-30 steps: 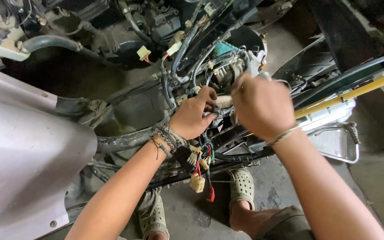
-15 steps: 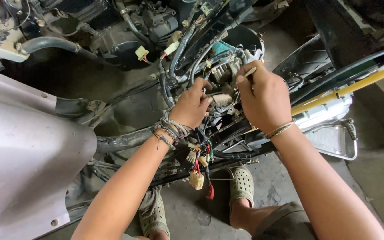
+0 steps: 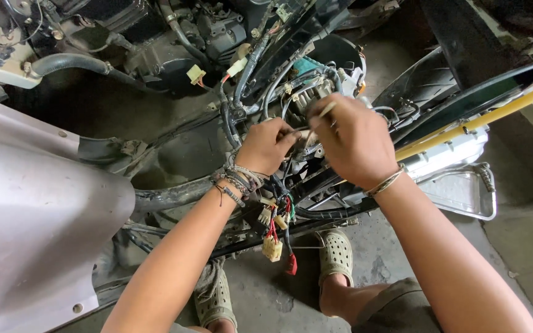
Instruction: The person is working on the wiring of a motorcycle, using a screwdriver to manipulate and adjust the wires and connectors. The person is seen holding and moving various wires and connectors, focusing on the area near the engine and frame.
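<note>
- Left hand [image 3: 268, 145] pinched on wire bundle [image 3: 291, 132] at the stripped scooter's centre, near engine [image 3: 217, 28]
- Right hand [image 3: 351, 140] clamped on thin pale tool [image 3: 319, 117], just beside the bundle
- Connectors [image 3: 272, 246] hanging below

Body panel [image 3: 26, 228] – smooth painted plastic, pale satin sheen. Footrest plate [image 3: 461, 191] – bare metal, dull, scuffed. Yellow tube [image 3: 482, 117] – glossy. Hoses [image 3: 69, 61] – matt black rubber, dusty. Wiring bundle [image 3: 279, 213] – plastic-insulated, red, green, black; connectors [image 3: 272, 248] yellowed matt plastic. Engine castings [image 3: 217, 28] – rough, grimy metal. Clogs [image 3: 335, 254] – matt perforated foam-like plastic. Floor [image 3: 519, 246] – rough concrete, stained. Left wrist bands [image 3: 237, 180] – woven cord, beads; right bangle [image 3: 385, 182] thin shiny metal.
</note>
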